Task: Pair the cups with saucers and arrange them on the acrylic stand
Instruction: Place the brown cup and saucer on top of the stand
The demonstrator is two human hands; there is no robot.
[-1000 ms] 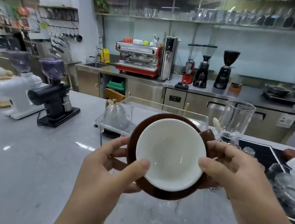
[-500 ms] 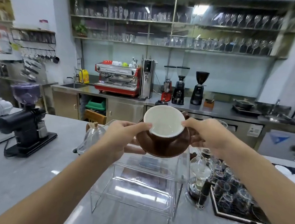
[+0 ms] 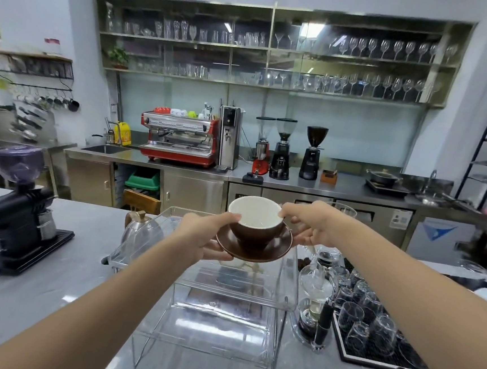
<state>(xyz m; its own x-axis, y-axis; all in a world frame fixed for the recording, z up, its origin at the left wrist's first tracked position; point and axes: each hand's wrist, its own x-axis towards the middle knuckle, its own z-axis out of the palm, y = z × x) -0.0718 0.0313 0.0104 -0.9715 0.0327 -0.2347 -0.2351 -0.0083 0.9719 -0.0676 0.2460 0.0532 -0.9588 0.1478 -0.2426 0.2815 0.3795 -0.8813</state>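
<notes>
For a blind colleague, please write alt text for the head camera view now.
Two hands, left hand and right hand, hold a brown cup on its saucer above the clear acrylic stand on a grey counter, café machines behind.

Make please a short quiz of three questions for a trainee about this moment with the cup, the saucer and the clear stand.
1. True or false: the brown cup sits on the brown saucer.
2. Which hands hold the pair? A) only the left hand B) only the right hand C) both hands
3. Fill in: the pair is held above the top tier of the ____.

Key
1. True; the cup stands upright on the saucer, white inside.
2. C; each hand has a grip on one side, with a thumb on the cup rim.
3. acrylic stand; whether the saucer already touches the tier cannot be told.
</notes>
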